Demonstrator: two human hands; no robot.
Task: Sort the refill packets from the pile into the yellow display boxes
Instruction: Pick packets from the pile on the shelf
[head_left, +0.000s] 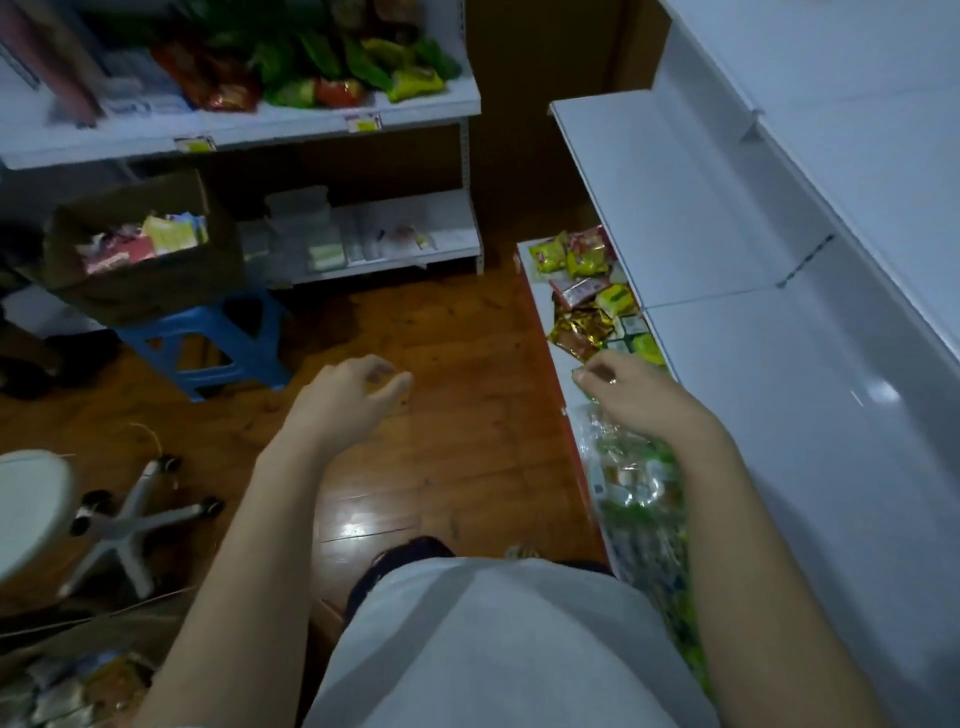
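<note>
Shiny yellow, red, gold and green packets (592, 291) are lying in a pile on the low white shelf (545, 291). The right hand (631, 395) is pinching a green packet (577, 375) at the pile's edge. The left hand (348, 397) is hanging loose over the floor (441, 332), holding nothing. A brown box (135, 249) on a blue stool (208, 338) is holding more packs.

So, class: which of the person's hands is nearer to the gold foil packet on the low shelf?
The right hand: it hangs just below the gold foil packet. The left hand is off to the side, over the wooden floor.
</note>
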